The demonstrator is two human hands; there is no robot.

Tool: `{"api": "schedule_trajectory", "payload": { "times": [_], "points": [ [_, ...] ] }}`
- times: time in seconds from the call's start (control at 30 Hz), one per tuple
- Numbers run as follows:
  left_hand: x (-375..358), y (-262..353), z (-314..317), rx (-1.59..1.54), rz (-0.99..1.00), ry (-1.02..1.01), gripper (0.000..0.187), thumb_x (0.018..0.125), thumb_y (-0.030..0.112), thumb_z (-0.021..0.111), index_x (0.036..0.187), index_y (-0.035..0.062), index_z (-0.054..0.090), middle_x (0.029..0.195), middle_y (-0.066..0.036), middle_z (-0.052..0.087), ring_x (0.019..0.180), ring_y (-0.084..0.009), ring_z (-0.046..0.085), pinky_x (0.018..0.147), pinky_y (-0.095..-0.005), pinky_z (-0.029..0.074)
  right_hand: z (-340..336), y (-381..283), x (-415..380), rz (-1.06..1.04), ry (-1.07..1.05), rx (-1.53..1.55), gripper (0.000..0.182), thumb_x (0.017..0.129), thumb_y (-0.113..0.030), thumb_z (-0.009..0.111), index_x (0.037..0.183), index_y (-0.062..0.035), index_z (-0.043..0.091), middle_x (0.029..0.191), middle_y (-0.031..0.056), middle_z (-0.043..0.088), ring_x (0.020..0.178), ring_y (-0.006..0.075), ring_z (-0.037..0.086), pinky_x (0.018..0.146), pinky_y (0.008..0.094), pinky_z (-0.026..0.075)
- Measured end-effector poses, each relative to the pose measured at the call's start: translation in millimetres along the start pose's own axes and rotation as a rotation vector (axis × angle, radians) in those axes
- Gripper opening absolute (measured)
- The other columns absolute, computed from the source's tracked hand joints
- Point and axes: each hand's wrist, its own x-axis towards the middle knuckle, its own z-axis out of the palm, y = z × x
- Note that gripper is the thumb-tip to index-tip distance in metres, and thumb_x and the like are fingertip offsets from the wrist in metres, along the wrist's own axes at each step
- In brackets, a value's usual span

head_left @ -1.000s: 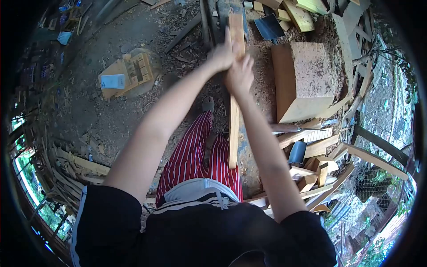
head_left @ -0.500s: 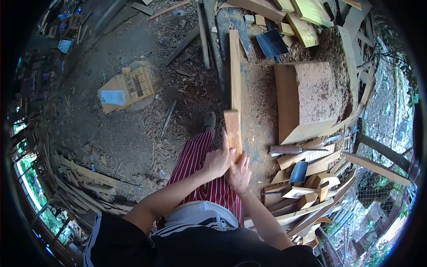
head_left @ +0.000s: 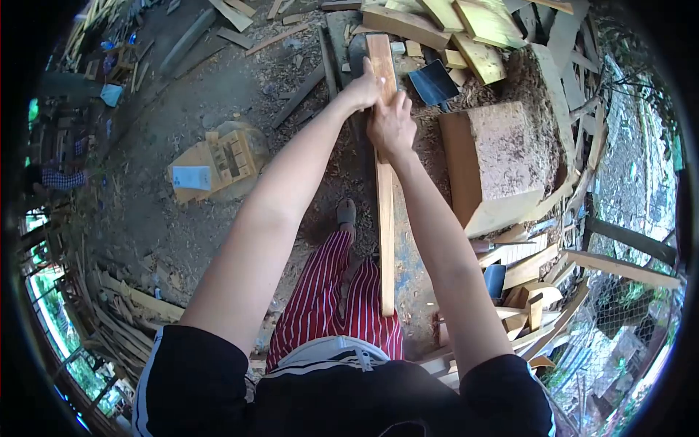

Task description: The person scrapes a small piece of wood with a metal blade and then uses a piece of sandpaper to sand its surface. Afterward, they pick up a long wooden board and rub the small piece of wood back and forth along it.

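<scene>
Both arms are stretched forward over a long, narrow wooden strip (head_left: 386, 240) that runs lengthwise on the bench. A short wooden block (head_left: 380, 52) lies on the strip's far part. My left hand (head_left: 362, 92) grips the block's left side, its thumb on top. Close behind and to the right, my right hand (head_left: 394, 125) is wrapped round the block's near end. The near end of the strip shows bare beside the striped trousers.
A big hewn wood block (head_left: 502, 153) stands at the right. Dark metal blades (head_left: 433, 83) lie beyond it, near stacked planks (head_left: 480, 62). Offcuts (head_left: 535, 306) crowd the lower right. A wooden piece with square openings (head_left: 231, 156) sits on the left ground.
Both hands have moved far forward along the strip with the block, away from the body. The strip's near end has come into view, and the arms are now extended.
</scene>
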Motion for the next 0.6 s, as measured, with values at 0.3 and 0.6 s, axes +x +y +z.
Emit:
{"api": "schedule_trajectory", "payload": {
  "times": [0.3, 0.6],
  "points": [
    [-229.0, -49.2, 118.5, 0.137, -0.088, -0.121, 0.072, 0.099, 0.038, 0.035, 0.148, 0.0022, -0.004, 0.078, -0.028, 0.064, 0.068, -0.0436, 0.063, 0.061, -0.0539, 0.050, -4.5, -1.1, -256.7, 0.087, -0.116, 0.098, 0.061, 0.075, -0.016, 0.063, 0.133, -0.0243, 0.047, 0.116, 0.0245, 0.045, 0.100, 0.0398, 0.051, 0.067, 0.0404, 0.055],
    [-285.4, -62.4, 146.7, 0.153, -0.057, -0.193, 0.073, 0.098, 0.032, 0.040, 0.146, -0.0014, -0.005, 0.072, -0.026, 0.063, 0.061, -0.0421, 0.062, 0.054, -0.0526, 0.049, -27.3, 8.0, -304.4, 0.048, -0.250, 0.139, 0.055, 0.076, -0.019, 0.064, 0.129, -0.0259, 0.050, 0.119, 0.0261, 0.044, 0.098, 0.0371, 0.051, 0.073, 0.0419, 0.051]
  ]
}}
